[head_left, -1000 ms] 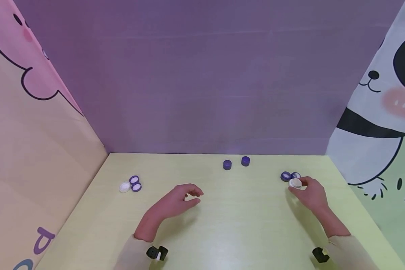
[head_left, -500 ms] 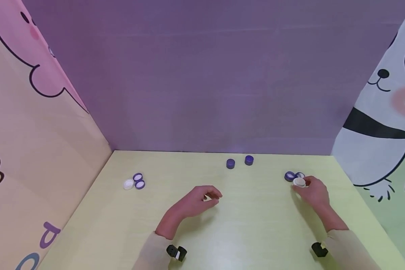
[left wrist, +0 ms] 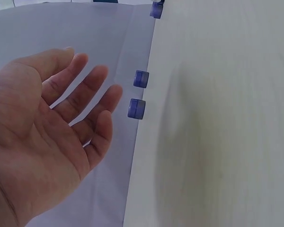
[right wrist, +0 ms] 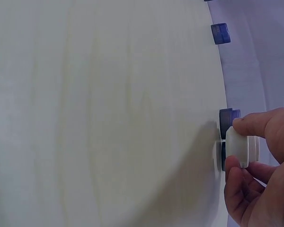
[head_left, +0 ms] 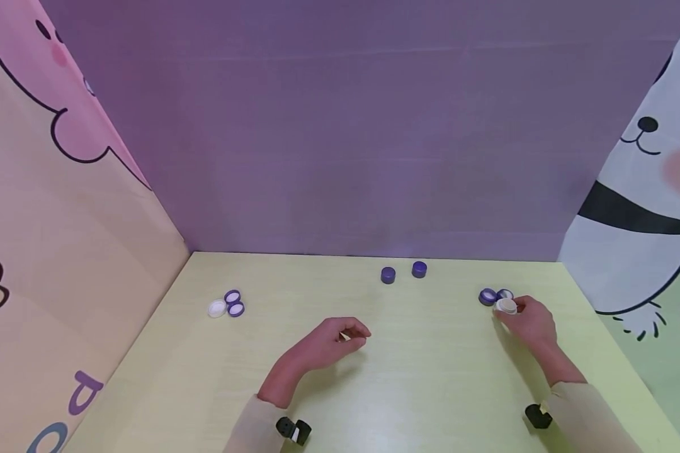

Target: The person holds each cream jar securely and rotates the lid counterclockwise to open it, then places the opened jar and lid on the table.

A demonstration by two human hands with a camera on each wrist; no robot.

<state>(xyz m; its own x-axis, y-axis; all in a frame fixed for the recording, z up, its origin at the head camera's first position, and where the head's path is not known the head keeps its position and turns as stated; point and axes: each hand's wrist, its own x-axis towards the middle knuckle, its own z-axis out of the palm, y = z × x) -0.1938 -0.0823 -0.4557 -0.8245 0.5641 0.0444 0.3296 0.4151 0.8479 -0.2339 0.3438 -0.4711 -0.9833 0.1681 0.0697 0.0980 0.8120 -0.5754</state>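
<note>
My right hand [head_left: 529, 324] pinches a small white round jar [head_left: 506, 306] between thumb and fingers, at the right of the table. The jar [right wrist: 237, 145] hangs close over the tabletop in the right wrist view, its widest part facing the table. Right behind it sit two purple-rimmed round pieces [head_left: 488, 297], one partly hidden by the jar and fingers. My left hand [head_left: 331, 343] hovers over the middle of the table. Its fingers are loosely bent, and the palm [left wrist: 42, 142] holds nothing in the left wrist view.
Two small purple jars [head_left: 388, 275] stand near the back edge, right of middle. At the left lie two purple-rimmed round lids [head_left: 235, 309] and a white lid [head_left: 217, 308], grouped together. A purple backdrop [head_left: 340, 126] rises behind the pale table [head_left: 430, 377].
My left hand has moved right across the table, then slightly back toward me. The right hand keeps its pinch on the white jar with only a slight shift. The head view has turned a little.
</note>
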